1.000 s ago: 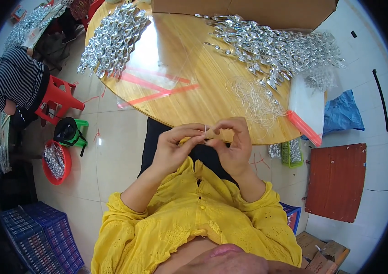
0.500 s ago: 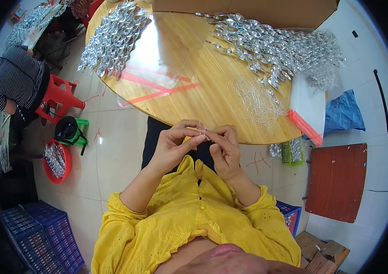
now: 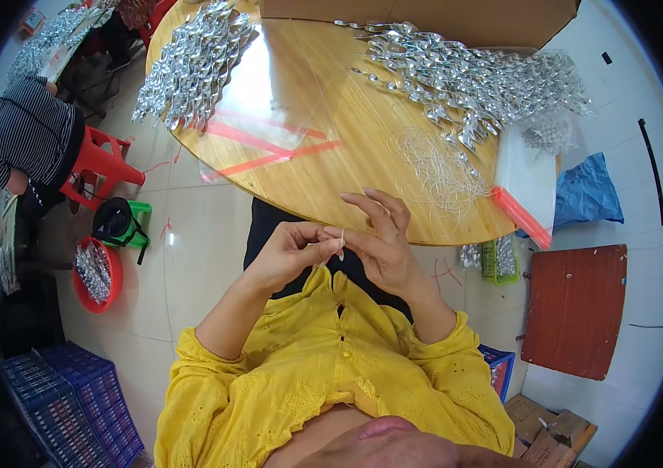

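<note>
Close to the table's near edge, my left hand (image 3: 291, 256) is closed, thumb and forefinger pinching a thin white string (image 3: 343, 239). The forefinger of my right hand (image 3: 384, 251) reaches across to the string, which seems looped about that finger near its tip. Its other fingers are raised and spread apart. A tangled heap of similar white strings (image 3: 444, 175) lies on the round wooden table (image 3: 331, 183), beyond my right hand. Farther back on the table are twisted silver spirals, one pile (image 3: 195, 66) on the left and a bigger pile (image 3: 472, 74) on the right.
Clear plastic bags with red strips (image 3: 269, 148) lie at the table's left; more bags (image 3: 522, 175) hang over its right edge. A cardboard box (image 3: 417, 12) stands at the back. Left of me are a red basin (image 3: 117, 288), blue crates (image 3: 74, 398) and a seated person (image 3: 31, 132).
Both hands have come slightly down toward my body. My right hand's other fingers have uncurled and spread, while its forefinger stays at the string.
</note>
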Tool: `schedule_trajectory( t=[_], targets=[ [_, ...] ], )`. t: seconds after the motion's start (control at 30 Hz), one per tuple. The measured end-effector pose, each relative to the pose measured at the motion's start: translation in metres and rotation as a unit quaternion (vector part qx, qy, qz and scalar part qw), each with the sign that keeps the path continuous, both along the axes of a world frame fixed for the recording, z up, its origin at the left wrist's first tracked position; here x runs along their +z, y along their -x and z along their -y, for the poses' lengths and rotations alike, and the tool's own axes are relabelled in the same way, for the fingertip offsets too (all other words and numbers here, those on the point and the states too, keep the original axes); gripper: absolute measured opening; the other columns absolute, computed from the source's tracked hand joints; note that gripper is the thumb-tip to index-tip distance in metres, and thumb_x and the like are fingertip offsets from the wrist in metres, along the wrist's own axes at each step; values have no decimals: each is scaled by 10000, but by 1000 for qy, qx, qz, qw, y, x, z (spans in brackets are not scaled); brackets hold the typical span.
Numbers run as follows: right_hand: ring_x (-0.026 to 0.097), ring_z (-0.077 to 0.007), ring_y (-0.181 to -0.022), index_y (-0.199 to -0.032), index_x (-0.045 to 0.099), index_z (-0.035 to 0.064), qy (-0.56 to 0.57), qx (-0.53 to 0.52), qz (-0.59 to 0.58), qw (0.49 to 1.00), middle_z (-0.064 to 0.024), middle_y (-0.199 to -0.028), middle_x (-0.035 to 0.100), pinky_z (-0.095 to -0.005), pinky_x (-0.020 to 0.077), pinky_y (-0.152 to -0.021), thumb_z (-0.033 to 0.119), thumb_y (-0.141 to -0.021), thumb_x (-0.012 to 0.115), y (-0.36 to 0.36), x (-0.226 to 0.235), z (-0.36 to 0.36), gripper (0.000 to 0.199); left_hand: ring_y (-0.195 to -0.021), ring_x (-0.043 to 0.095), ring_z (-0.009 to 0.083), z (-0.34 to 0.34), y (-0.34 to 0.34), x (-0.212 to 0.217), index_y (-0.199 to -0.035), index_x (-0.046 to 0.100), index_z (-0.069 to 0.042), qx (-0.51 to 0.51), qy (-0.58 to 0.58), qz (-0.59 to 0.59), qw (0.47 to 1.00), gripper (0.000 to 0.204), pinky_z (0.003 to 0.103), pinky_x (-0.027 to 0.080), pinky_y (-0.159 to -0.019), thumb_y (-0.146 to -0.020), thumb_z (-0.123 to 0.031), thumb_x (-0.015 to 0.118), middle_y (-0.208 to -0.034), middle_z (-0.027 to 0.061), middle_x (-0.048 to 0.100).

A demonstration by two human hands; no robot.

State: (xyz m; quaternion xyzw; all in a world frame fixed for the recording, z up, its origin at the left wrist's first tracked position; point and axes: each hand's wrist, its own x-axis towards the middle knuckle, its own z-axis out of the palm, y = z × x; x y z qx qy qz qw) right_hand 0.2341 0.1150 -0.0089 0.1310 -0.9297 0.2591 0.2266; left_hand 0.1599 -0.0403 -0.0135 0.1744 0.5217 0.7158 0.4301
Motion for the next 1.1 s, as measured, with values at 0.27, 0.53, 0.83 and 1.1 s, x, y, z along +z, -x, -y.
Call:
schedule_trajectory(
  t=[0.27,0.53,0.83,1.1],
  targets=[
    [437,-255,-997,-803,507,52,321,-5,17,947,-98,-1011,514,-300,349,-802,105,-789,492,-3,-9,-2,56,-495,428,50,2,-2,-5,-725,582,-12,102,24,-30,994,158,165,311,-450,-732,-167,605,-587,12,520],
    [456,-138,-735,-795,395,43,843,176,132,492,-35,-708,419,-257,389,-728,114,-818,444,0,-6,-13,89,-455,348,34,13,1,-20,-787,593,14,23,13,24,999,160,169,246,-417,-767,-141,557,-532,-27,457],
    [298,-90,-560,-646,324,77,789,148,114,586,-5,-620,296,-191,262,-530,9,-768,397,13,7,-59,158,-418,303,42,43,7,-44,-772,570,-7,67,93,1,993,152,183,207,-405,-787,-149,518,-489,-39,387],
    [301,-87,-573,-688,360,47,810,111,17,576,-4,-645,322,-199,284,-538,6,-802,368,19,31,-79,121,-451,382,36,71,13,-42,-786,594,-6,49,140,-25,989,176,159,283,-427,-756,-177,565,-528,-17,470]
  ],
)
